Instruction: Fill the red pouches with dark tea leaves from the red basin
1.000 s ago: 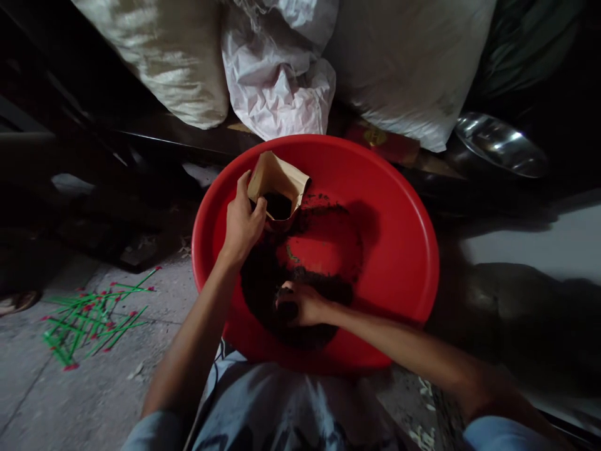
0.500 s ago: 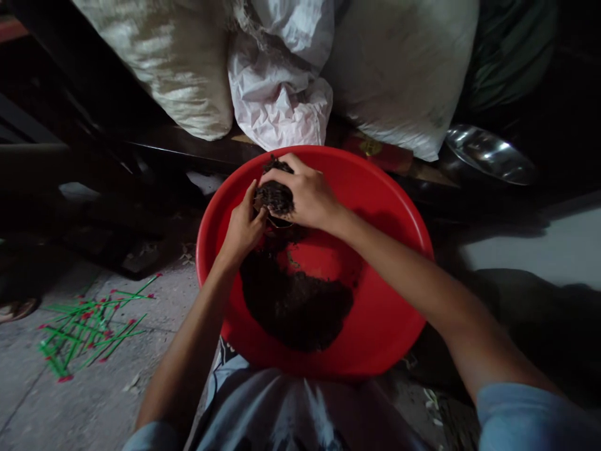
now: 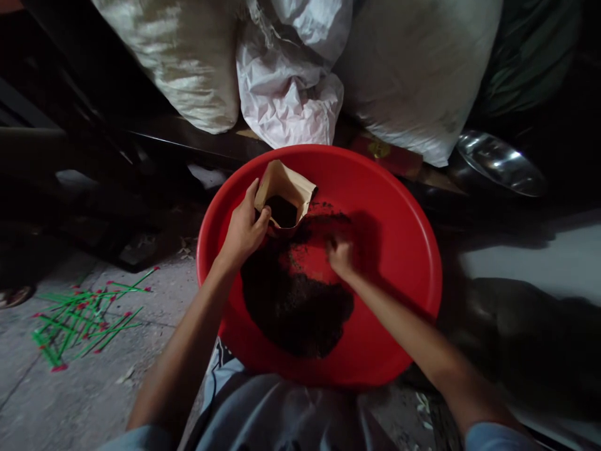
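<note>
My left hand grips the left side of a small brown paper bag, its thumb over the rim. The bag's mouth gapes toward me, and dark soil shows inside. My right hand is low in the red plastic basin, right of the bag; motion blur hides its fingers. A heap of dark soil covers the near left of the basin floor, with loose crumbs scattered between the bag and my right hand.
Green sticks with red ends lie on the concrete floor to the left. Behind the basin stand several stuffed sacks, including a crumpled white sack. A shiny metal bowl sits at the back right. A person's foot shows far left.
My right hand has left the bag's mouth and moved down and right to the basin floor. The clump of soil it held is gone from it, and the bag's opening is now visible.
</note>
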Tool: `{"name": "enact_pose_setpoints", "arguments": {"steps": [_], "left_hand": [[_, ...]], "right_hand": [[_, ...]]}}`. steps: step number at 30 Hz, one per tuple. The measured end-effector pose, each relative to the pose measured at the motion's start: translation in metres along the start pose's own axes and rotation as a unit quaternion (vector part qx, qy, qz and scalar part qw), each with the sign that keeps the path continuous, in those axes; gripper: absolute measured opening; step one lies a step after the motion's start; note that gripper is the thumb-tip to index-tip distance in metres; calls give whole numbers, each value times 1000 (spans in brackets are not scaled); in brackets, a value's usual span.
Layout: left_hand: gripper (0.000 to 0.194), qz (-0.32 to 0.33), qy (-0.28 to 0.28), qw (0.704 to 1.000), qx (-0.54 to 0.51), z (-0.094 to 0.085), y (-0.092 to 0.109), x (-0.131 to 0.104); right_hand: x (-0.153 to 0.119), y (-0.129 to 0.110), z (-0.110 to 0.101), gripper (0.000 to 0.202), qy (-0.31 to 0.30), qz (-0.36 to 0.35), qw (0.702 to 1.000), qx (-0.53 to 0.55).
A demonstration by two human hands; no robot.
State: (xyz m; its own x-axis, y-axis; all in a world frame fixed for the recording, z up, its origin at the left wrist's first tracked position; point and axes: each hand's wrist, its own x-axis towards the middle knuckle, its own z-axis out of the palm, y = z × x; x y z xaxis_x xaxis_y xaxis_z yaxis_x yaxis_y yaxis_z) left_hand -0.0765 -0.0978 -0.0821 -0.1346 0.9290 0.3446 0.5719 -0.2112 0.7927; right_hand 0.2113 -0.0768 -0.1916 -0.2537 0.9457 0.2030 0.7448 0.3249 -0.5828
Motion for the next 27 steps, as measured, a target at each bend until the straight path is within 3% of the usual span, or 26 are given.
{"name": "enact_pose_setpoints", "arguments": {"steps": [2, 5, 9, 12, 15, 19, 23, 27], "left_hand": [[62, 4, -4, 1000, 4, -1, 0, 0], [63, 7, -14, 1000, 14, -2, -1, 1], [62, 4, -17, 999, 32, -3, 1, 2], [60, 0, -22, 999, 37, -6, 2, 0], [60, -1, -22, 999, 24, -6, -3, -3], [65, 11, 13, 1000, -5, 1, -10, -4], [69, 12, 31, 999, -14, 8, -7, -4], [65, 16, 39, 999, -29, 7, -4, -7]], "right_hand": [[-17, 9, 36, 34, -104, -36, 994, 6], [-12, -11, 90, 38, -209, -118, 970, 37], [24, -66, 161, 59, -267, -156, 949, 57], [26, -92, 192, 65, -301, -148, 940, 67], [0, -90, 187, 63, -347, -152, 921, 90], [-40, -78, 142, 71, -433, -189, 872, 127], [-61, -82, 97, 90, -494, -213, 835, 115], [-82, -79, 67, 74, -522, -186, 829, 67]]}}
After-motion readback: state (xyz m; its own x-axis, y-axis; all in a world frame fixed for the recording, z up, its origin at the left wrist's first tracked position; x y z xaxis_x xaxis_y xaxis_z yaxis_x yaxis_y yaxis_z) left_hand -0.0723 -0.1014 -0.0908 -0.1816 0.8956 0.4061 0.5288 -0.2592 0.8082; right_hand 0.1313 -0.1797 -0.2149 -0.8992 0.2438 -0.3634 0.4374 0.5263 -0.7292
